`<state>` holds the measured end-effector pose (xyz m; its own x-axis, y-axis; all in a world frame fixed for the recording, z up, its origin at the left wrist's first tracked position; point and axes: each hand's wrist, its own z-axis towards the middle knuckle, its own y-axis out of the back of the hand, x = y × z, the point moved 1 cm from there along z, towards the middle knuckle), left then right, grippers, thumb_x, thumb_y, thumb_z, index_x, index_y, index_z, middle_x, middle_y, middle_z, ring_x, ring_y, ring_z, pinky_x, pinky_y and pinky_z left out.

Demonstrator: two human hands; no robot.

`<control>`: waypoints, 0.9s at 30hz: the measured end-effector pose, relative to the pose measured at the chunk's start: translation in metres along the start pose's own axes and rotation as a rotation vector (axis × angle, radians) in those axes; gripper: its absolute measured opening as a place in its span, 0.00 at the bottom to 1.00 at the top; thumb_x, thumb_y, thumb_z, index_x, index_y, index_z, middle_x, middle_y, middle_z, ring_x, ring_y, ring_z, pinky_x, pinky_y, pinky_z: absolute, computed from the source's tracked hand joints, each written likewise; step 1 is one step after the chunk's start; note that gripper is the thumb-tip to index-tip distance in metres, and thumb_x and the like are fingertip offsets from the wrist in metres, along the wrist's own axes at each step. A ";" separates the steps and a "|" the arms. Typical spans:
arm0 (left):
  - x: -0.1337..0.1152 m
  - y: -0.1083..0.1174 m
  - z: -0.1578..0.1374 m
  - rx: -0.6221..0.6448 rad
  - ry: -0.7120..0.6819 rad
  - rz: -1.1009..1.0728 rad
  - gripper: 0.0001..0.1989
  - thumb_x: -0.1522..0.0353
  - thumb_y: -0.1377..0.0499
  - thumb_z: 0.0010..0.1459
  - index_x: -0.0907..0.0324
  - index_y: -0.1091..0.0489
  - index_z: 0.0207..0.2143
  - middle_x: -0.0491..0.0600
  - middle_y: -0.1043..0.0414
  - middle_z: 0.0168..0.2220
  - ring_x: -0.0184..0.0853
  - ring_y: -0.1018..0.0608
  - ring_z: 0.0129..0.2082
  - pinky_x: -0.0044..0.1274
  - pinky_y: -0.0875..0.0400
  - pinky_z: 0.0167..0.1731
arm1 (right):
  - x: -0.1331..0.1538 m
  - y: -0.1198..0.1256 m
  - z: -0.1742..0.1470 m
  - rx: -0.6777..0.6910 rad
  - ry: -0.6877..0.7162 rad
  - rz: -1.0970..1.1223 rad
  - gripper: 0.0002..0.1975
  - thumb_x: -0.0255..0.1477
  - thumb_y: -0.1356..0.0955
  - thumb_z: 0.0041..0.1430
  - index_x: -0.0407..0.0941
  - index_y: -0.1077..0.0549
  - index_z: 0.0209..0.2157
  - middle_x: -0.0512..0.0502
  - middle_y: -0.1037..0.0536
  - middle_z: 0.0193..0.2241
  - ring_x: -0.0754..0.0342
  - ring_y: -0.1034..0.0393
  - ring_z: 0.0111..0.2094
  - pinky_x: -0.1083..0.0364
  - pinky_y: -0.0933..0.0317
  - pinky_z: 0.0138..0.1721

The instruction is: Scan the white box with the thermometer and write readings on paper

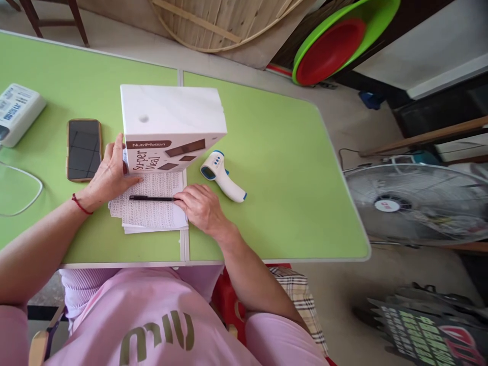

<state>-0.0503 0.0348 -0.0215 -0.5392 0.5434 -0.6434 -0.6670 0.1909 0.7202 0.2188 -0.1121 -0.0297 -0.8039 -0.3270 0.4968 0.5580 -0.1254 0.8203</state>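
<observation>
A white carton (173,112) marked "NutriMotion Super Meal" stands upright on the green table, at the back edge of several handwritten sheets (152,216). My left hand (110,173) rests against the carton's lower left side, fingers stretched out and thumb apart, the thumb lying on the paper. Part of its fingers is hidden beside the carton. Across the sheets lies a black pen (150,197). Its right end is pinched between the thumb and fingers of my right hand (202,208). Just beyond that hand is a white and blue infrared thermometer (224,178).
Left of the carton lies a smartphone (84,150) in a brown-edged case. A white device (19,114) with a cable (36,195) sits farther left. A metal seam (184,249) crosses the green table (274,203). A standing fan (412,203) is beyond the right edge.
</observation>
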 end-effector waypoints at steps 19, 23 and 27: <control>-0.013 0.002 -0.003 0.147 0.059 0.060 0.61 0.60 0.16 0.44 0.56 0.44 0.74 0.66 0.39 0.71 0.74 0.38 0.74 0.65 0.45 0.74 | 0.001 -0.013 0.009 -0.500 -0.244 0.529 0.10 0.36 0.28 0.62 0.50 0.30 0.29 0.57 0.29 0.22 0.57 0.37 0.22 0.56 0.37 0.24; -0.017 0.003 -0.004 0.145 0.067 0.031 0.60 0.61 0.17 0.45 0.53 0.44 0.74 0.63 0.39 0.71 0.72 0.35 0.73 0.65 0.45 0.74 | 0.002 -0.013 0.008 -0.494 -0.183 0.430 0.10 0.36 0.30 0.64 0.50 0.29 0.29 0.56 0.27 0.22 0.56 0.35 0.22 0.56 0.37 0.25; -0.018 0.003 -0.004 0.147 0.079 0.015 0.60 0.60 0.17 0.44 0.53 0.45 0.74 0.63 0.39 0.71 0.71 0.33 0.72 0.65 0.45 0.74 | 0.002 -0.014 0.006 -0.475 -0.172 0.411 0.08 0.35 0.30 0.65 0.50 0.28 0.31 0.55 0.27 0.23 0.56 0.34 0.23 0.55 0.36 0.25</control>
<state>-0.0445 0.0220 -0.0090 -0.5910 0.4822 -0.6468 -0.5794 0.3042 0.7562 0.2083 -0.1050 -0.0385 -0.5052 -0.2867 0.8140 0.8256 -0.4351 0.3592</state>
